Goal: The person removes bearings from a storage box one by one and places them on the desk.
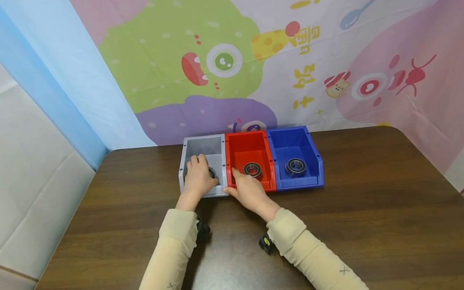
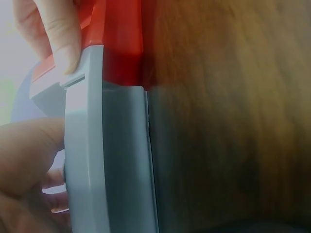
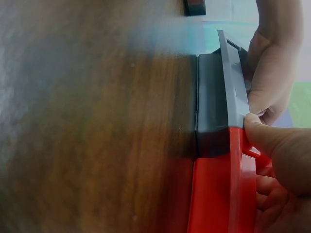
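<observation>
- Grey plastic surrounds the left hand [image 1: 197, 179] in the head view: it reaches into the grey bin [image 1: 204, 144], fingers bent down and thumb lowered beside the first bearing [image 1: 212, 173], apparently pinching it; most of that ring is hidden under the hand.
- Still in the head view, the right hand [image 1: 252, 191] straddles the edge where the grey bin meets the red bin [image 1: 246, 141]. Just beyond its fingers lies the second bearing [image 1: 254, 175]; farther off to its right, the third bearing [image 1: 296, 172] sits in the blue bin [image 1: 288, 142]. Below both hands spreads the table [image 1: 361, 208].
- Left wrist view: the left thumb and curled fingers show behind the grey front wall; whether the first bearing is off the bin floor, I cannot tell.
- Right wrist view: the right thumb presses the joint, other fingers curled inside the red bin, seemingly gripping its edge.
- Progress, as I judge it: each bin has one bearing; two lie free of the hands, while the first is not yet released or taken out.
</observation>
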Tool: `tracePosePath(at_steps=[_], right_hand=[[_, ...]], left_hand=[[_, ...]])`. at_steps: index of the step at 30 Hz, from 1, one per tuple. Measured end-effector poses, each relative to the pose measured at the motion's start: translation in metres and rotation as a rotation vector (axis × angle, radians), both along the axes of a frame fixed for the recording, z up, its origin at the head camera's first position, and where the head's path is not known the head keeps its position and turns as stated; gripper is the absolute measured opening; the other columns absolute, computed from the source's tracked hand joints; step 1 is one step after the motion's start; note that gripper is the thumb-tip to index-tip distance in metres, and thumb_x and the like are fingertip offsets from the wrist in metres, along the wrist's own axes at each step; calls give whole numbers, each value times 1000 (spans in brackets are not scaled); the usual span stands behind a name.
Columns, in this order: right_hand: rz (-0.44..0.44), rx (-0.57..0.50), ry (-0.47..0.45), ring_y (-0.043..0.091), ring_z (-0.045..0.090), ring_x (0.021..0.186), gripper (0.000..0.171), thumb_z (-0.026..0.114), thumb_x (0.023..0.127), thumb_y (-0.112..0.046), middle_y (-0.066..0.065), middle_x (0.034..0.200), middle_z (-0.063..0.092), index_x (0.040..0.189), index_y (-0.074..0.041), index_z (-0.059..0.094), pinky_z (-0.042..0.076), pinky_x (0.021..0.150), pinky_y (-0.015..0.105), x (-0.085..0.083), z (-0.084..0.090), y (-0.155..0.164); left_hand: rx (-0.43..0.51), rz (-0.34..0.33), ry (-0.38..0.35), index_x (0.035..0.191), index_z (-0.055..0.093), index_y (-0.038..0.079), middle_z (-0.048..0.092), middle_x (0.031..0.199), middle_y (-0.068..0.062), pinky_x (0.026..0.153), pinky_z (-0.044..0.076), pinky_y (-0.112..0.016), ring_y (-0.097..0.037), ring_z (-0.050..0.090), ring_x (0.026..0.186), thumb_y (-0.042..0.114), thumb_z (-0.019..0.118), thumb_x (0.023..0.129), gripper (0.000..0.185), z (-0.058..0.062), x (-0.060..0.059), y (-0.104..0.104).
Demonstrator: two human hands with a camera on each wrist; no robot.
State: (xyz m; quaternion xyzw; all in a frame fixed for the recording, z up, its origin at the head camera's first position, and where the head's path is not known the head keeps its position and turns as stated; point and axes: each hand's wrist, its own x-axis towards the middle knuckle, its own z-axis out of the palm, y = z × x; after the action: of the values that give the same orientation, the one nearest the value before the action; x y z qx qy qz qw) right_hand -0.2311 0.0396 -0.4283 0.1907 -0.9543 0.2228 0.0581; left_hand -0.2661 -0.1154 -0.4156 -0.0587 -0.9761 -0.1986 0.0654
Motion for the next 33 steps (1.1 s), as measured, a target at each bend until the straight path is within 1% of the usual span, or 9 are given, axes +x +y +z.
tracePosePath(at_steps=[5, 11, 14, 19, 22, 25, 30, 33], right_hand=[[6, -8, -4, 27, 65, 80, 65, 65, 81, -36, 17, 97, 65, 129, 3, 44, 53, 73, 39, -1, 0, 0], [6, -5, 9, 27, 65, 77, 65, 66, 81, -36, 17, 92, 65, 129, 4, 44, 53, 70, 38, -1, -1, 0], [6, -4, 6, 27, 65, 77, 65, 66, 81, -36, 17, 93, 65, 129, 4, 44, 53, 71, 38, -2, -1, 0], [8, -9, -3, 26, 65, 77, 64, 65, 82, -36, 16, 92, 65, 128, 3, 45, 53, 72, 38, -1, -1, 0], [8, -7, -7, 26, 65, 78, 64, 65, 82, -36, 15, 92, 65, 128, 3, 45, 53, 72, 38, -2, -1, 0], [9, -8, -8, 27, 65, 77, 64, 65, 82, -36, 15, 90, 65, 128, 3, 45, 53, 72, 38, -2, -1, 0], [12, -15, 1, 26, 65, 75, 64, 65, 82, -35, 14, 85, 65, 128, 3, 44, 53, 70, 38, -2, -1, 0], [8, -15, 1, 27, 65, 75, 64, 66, 82, -35, 15, 88, 65, 129, 3, 44, 53, 70, 38, -2, -1, 0]], left_hand=[[29, 0, 47, 93, 42, 0, 40, 104, -21, 76, 43, -43, -38, 41, 95, 16, 75, 65, 46, -1, 2, -1], [78, -24, 122, 94, 43, 2, 39, 101, -18, 74, 39, -41, -36, 40, 90, 14, 73, 65, 44, 2, 8, -1], [103, -35, 157, 94, 43, 2, 39, 99, -17, 73, 38, -40, -34, 39, 89, 14, 73, 66, 43, 2, 11, -1], [173, -38, 228, 95, 44, 2, 40, 98, -16, 70, 41, -38, -32, 43, 84, 11, 73, 65, 43, 4, 18, 0], [196, -43, 267, 95, 44, 1, 41, 95, -15, 69, 43, -38, -29, 44, 82, 9, 72, 64, 43, 6, 21, 0], [204, -54, 282, 94, 43, 2, 41, 92, -14, 69, 43, -38, -28, 43, 81, 9, 72, 65, 42, 8, 25, 0], [218, -100, 285, 94, 45, 3, 45, 92, -12, 70, 42, -38, -27, 46, 82, 12, 72, 68, 38, 11, 34, -1], [216, -124, 284, 95, 46, 4, 46, 92, -11, 71, 41, -38, -26, 47, 82, 13, 72, 69, 38, 11, 40, -3]])
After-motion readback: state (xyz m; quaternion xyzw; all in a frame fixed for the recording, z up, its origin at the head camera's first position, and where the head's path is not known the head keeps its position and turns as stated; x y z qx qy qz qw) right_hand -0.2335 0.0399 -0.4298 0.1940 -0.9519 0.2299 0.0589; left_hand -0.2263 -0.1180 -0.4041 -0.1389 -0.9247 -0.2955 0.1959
